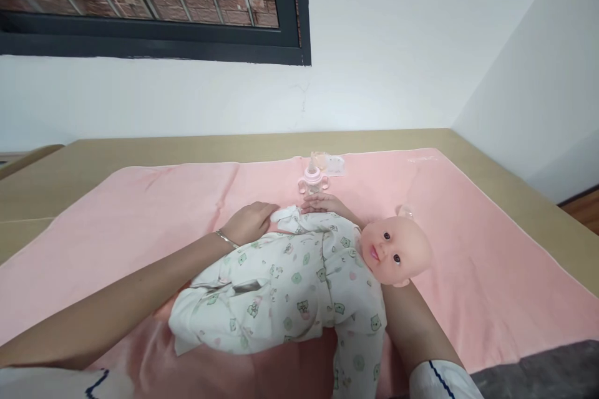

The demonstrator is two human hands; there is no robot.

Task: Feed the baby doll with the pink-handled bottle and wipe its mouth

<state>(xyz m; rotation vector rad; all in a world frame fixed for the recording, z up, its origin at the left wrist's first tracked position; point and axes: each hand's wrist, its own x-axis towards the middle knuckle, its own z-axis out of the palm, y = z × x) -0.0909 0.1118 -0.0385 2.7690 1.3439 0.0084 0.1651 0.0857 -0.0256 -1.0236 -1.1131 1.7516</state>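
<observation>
- The doll (285,299) lies across the person's arms above a pink cloth (468,249) on the worktop (187,149), its head (397,249) over the right forearm (416,318); whether its back touches the cloth is hidden.
- The right hand (322,202) sits at the doll's far side, fingers stretched out beside the sleeve cuff (286,219); I cannot tell whether they grip it.
- The left hand (251,222) rests by the doll's far hip, fingers toward that cuff; its back hides any grasp.
- The step looks like steadying the doll with both arms. A forearm squarely beneath the neck should serve best, since the head would likely tip back unsupported.
- A broad palm at the doll's hip should hold better than pinched fabric, which could drag the garment askew.
- Mind the near sleeve (358,358), hanging on the doll's near side, lest it get trapped.
- The bottle (312,179) stands just beyond the doll, close to the right hand; slow movements would avoid knocking it.
- The bracelet (226,239) beside the doll's garment could snag.
</observation>
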